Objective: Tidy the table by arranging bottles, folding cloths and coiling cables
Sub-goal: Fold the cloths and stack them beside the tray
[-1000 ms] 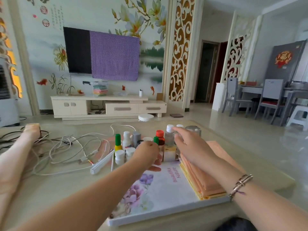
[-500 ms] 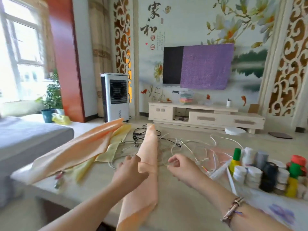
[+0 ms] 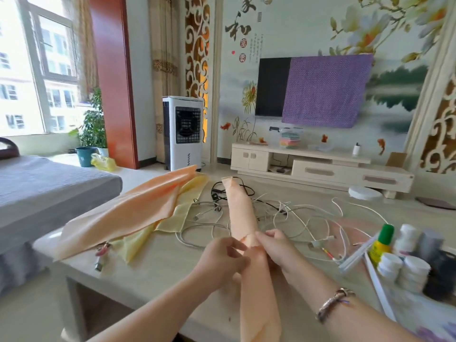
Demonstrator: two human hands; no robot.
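Seemingly light and limp, the peach cloth (image 3: pixel 240 213) in the head view is bunched into a long strip that runs from the cable tangle, up between both hands, and down past the near edge of the tabletop (image 3: pixel 158 270). Thin fabric like this should sag wherever it is unsupported and slide through a loose pinch, so the sound places to hold it are its corners or a straight hem, not the gathered middle.

At present the left hand (image 3: pixel 222 261) pinches the strip from its left side, fingers (image 3: pixel 234 245) curled with the thumb against the fabric. The right hand (image 3: pixel 278 248) pinches it from the right, fingertips touching the same ragged edge just beside the left ones. Both grips sit mid-length, so cloth trails away above and hangs free below.

A second peach cloth (image 3: pixel 128 213) and a yellow cloth (image 3: pixel 177 213) lie spread to the left, untouched, partly overlapping each other. White and black cables (image 3: pixel 291 218) sprawl loose beneath the far end of the strip. Bottles (image 3: pixel 399 257) stand grouped at the right, well apart from both hands.
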